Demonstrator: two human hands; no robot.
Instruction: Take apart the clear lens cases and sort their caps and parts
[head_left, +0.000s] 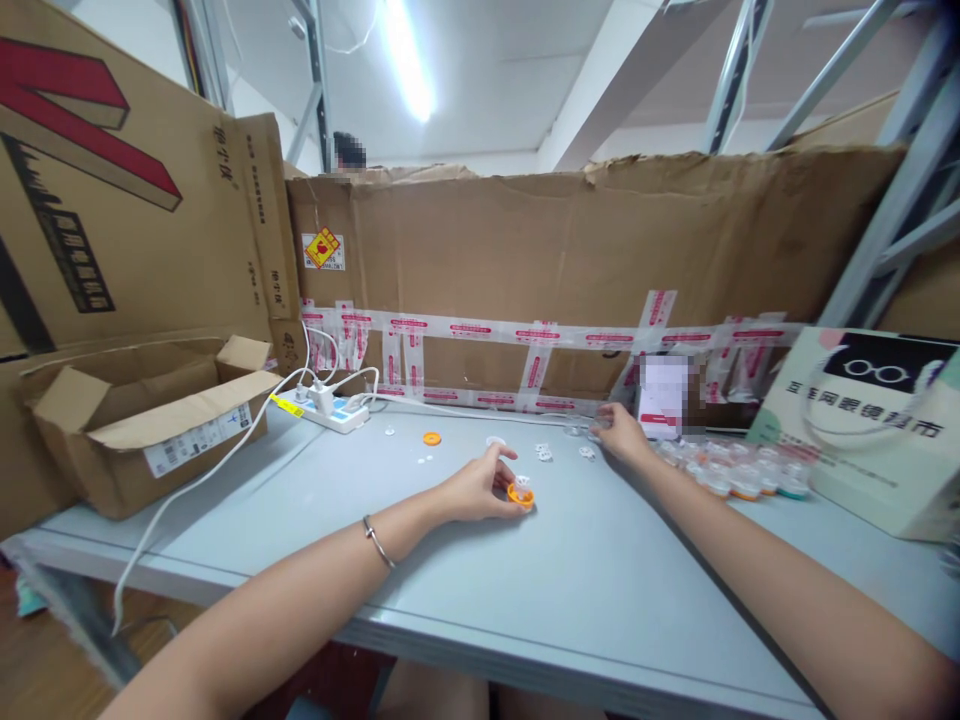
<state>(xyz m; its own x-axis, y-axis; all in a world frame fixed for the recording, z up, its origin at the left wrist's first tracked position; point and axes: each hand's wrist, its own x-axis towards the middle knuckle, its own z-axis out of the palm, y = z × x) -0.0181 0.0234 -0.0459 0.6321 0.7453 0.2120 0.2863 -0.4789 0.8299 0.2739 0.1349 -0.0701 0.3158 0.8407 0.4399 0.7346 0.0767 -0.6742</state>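
Note:
My left hand (480, 487) rests on the table, thumb and fingers curled around an orange ring-shaped plastic part (520, 497). A small white piece (523, 483) stands inside that ring. My right hand (622, 434) reaches to the back of the table, its fingertips bent at a small clear plastic piece that they partly hide. Just left of those fingertips lies a clear round piece (572, 431). Between the hands are small white patterned parts (544, 453) and another white part (586, 453). A second orange ring (432, 438) lies farther left.
A group of clear round cases (739, 468) sits right of my right forearm, before a paper bag (862, 430). A phone (664, 395) leans at the back. On the left are a power strip (330, 412), a white cable and an open cardboard box (150, 420). Large cardboard (487, 240) walls the rear.

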